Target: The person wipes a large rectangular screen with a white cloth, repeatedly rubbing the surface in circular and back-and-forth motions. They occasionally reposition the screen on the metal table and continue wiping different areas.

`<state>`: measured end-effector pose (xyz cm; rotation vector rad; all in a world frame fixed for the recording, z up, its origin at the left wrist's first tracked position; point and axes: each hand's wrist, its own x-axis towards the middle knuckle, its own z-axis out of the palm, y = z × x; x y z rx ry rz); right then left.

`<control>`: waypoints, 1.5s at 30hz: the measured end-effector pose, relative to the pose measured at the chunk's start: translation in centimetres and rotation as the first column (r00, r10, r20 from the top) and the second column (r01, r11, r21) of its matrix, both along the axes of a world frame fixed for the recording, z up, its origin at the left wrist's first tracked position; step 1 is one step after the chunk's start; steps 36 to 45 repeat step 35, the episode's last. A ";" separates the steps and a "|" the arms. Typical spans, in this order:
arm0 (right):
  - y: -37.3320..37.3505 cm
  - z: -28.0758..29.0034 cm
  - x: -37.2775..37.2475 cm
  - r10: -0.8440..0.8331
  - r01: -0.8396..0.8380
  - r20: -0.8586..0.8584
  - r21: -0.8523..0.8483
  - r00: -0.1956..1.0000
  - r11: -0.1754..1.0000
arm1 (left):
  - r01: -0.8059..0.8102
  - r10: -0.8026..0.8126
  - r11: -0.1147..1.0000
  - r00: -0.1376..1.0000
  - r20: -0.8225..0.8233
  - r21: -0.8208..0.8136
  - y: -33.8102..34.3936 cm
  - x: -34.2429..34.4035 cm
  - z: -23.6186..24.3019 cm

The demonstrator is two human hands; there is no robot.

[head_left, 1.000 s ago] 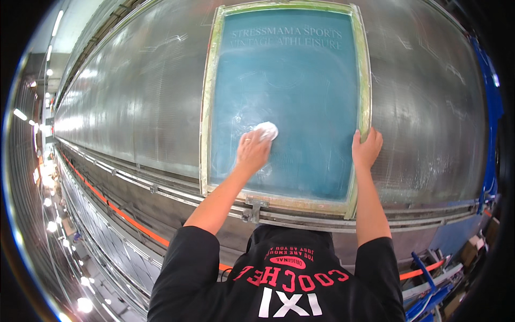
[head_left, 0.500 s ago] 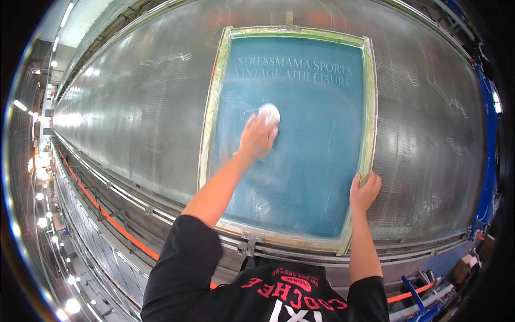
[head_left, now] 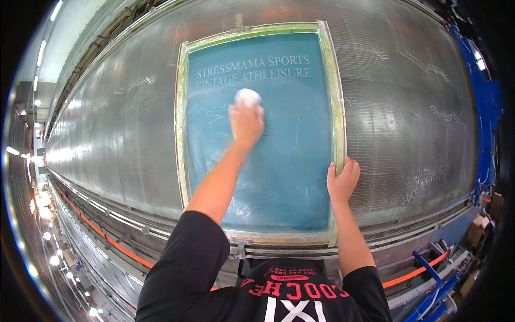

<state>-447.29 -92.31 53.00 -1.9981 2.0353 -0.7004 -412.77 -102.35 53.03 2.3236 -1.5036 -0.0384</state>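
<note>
A screen printing screen with blue-green mesh [head_left: 292, 166] lies flat in front of me, pale lettering across its far part. Its frame [head_left: 339, 123] has yellow-green tape along the edges. My left hand [head_left: 247, 126] is closed on a white wad, probably a cloth [head_left: 248, 97], pressed to the mesh just below the lettering. Motion blurs the hand and the wad, and the fingertips are partly hidden. At the frame's right side, towards me, my right hand [head_left: 343, 181] grips the edge, thumb on the inner side and fingers over the outer side.
Under the screen stretches a long grey metal table [head_left: 407, 134], scuffed with pale marks. A metal rail with a clamp [head_left: 241, 248] runs along its near edge. Blue machine parts [head_left: 485, 118] stand at the far right, with an orange bar [head_left: 416, 276] at lower right.
My left hand has slid the white wad farther away and slightly right over the mesh, closer to the lettering. The whole view has shifted; my right hand keeps its place on the frame.
</note>
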 end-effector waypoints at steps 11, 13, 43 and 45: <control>-0.5 0.0 -0.3 -0.010 0.020 0.118 -0.082 0.993 0.996 | 0.710 -0.717 0.697 0.695 -0.059 -0.100 4.3 -14.0 -0.2; -0.3 0.0 -0.8 -0.016 0.028 0.169 -0.068 0.985 0.997 | 0.868 -0.872 0.489 0.489 -0.027 -0.082 5.4 -15.1 0.0; -0.5 -1.2 -0.3 -0.033 0.047 0.164 -0.083 0.986 0.995 | 0.667 -0.661 0.711 0.742 -0.114 0.223 20.0 -12.4 -0.9; -0.5 -1.2 -0.3 -0.033 0.047 0.164 -0.083 0.986 0.995 | 0.667 -0.661 0.711 0.742 -0.114 0.223 20.0 -12.4 -0.9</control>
